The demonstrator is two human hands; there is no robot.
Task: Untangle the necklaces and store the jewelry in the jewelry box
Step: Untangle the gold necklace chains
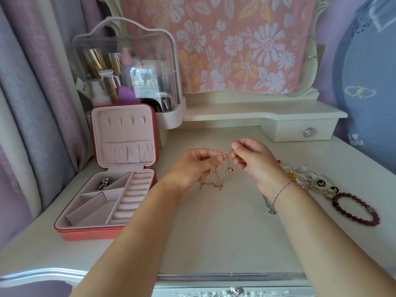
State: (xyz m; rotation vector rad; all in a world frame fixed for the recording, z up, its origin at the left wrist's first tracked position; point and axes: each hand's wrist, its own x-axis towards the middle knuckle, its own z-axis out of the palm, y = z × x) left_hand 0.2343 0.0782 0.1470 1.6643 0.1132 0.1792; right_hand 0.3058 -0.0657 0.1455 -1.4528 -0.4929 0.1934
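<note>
step: untangling gold chain necklace (218,174)
grip: left hand (192,166) and right hand (252,159) both pinch it
next: tease knot apart, then jewelry box (107,202) at 9 o'clock

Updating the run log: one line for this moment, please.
untangling | left hand pinches gold chains | right hand pinches them too | jewelry box open

Both hands pinching tangled gold necklaces (218,174) above dressing table (225,232), open jewelry box (107,202) left
</note>
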